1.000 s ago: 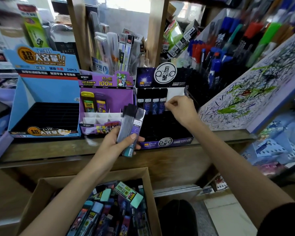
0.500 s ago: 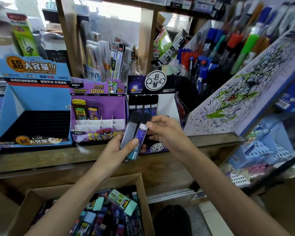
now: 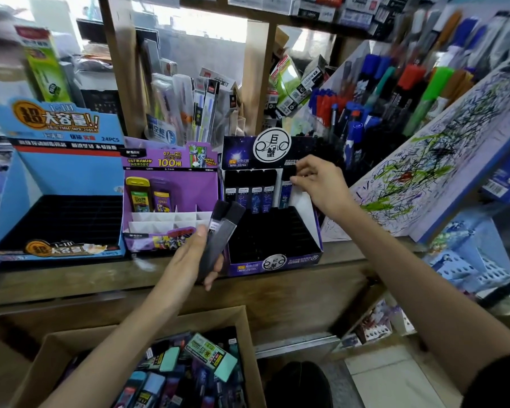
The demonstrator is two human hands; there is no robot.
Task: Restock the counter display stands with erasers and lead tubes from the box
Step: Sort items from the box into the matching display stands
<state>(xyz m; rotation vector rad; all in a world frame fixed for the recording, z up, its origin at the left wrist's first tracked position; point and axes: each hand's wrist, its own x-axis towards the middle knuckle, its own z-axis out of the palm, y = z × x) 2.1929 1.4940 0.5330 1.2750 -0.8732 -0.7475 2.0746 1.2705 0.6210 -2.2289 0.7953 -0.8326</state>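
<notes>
Right hand (image 3: 321, 184) pinches one lead tube (image 3: 286, 191) between thumb and fingertips; half a second ago it was drawing that tube from our bundle, and now it has carried it up to the back row of the dark display stand (image 3: 274, 262), just beside the four standing tubes (image 3: 251, 192). Our left hand (image 3: 186, 260) curls round the two spare tubes (image 3: 224, 228) in front of the stand, above the box (image 3: 59, 351). We judge this row nearly filled, with many slots left.
</notes>
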